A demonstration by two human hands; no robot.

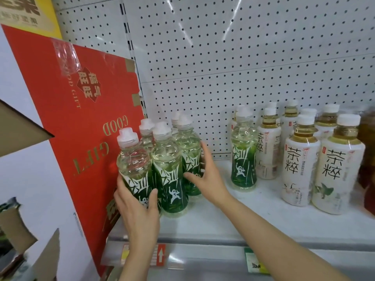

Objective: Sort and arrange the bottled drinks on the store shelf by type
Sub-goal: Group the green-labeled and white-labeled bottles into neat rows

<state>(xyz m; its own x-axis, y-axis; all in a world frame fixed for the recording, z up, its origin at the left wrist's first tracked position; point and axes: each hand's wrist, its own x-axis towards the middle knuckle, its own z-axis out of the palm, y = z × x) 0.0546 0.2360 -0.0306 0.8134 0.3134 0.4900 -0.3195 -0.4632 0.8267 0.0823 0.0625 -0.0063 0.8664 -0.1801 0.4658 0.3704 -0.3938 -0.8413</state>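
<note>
Several green-labelled clear bottles [169, 169] with white sport caps stand clustered at the left end of the white shelf [243, 218]. My left hand [138, 205] is wrapped around the front-left green bottle [132, 165], low on its label. My right hand [205, 175] lies flat against the right side of the cluster, fingers spread on a rear green bottle [189, 159]. Two more green bottles [243, 155] stand apart to the right, one behind the other. Several white-labelled tea bottles [300, 165] with amber liquid fill the right side.
A red cardboard gift box [81, 122] leans against the shelf's left end, touching the cluster. White pegboard [223, 57] backs the shelf. Price tags [160, 254] sit on the front rail. Brown cartons [18, 130] are at far left; dark bottles [367, 151] at the right edge.
</note>
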